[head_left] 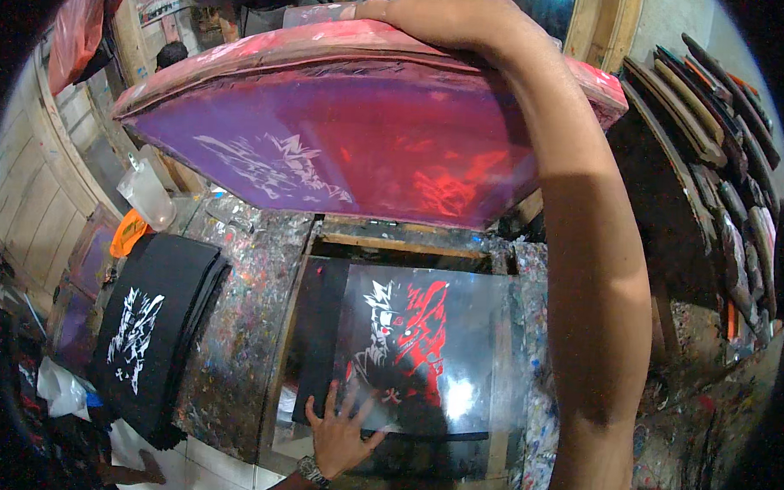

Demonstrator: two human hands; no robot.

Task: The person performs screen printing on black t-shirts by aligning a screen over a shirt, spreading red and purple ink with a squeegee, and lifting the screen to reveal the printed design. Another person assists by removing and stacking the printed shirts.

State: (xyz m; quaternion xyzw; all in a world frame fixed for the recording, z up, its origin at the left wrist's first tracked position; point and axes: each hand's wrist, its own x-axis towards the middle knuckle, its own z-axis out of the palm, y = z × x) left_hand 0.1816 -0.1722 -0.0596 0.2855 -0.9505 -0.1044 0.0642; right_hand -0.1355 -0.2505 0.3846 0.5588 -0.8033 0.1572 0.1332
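My right hand is closed over the top edge of a red-stained screen-printing frame, holding it tilted up; its fingers behind the edge are hidden. The purple and red mesh carries a jagged design. Below, a black fabric piece lies on the printing board with a white and red printed figure. A clear glossy sheet appears to cover the print and reflects a bright light. My left hand, with a watch on its wrist, lies with spread fingers on the lower left of the fabric, by the sheet's corner.
On the left, a stack of printed black fabric pieces sits on the paint-spattered table. Behind it are an orange item and a translucent container. Several worn frames lean at the right. A person's head shows far back.
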